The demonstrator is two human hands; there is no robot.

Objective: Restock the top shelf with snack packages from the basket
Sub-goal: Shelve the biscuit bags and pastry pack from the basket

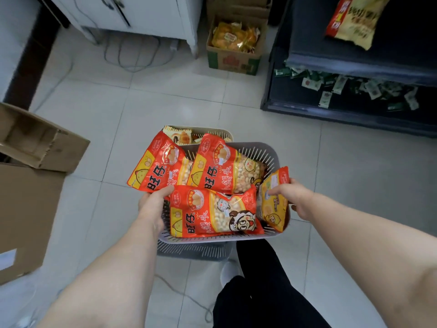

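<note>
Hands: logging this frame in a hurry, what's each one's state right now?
Left hand: grips the lower edge of the left red package.
Right hand: pinches the orange-yellow package at the right side of the basket.

The pale tiled floor point(113, 119) carries a slatted basket point(194, 253), cardboard boxes point(30, 209) at its left edge, an open carton point(233, 60), loose cables point(132, 55) and a dark shelf unit point(295, 110).
</note>
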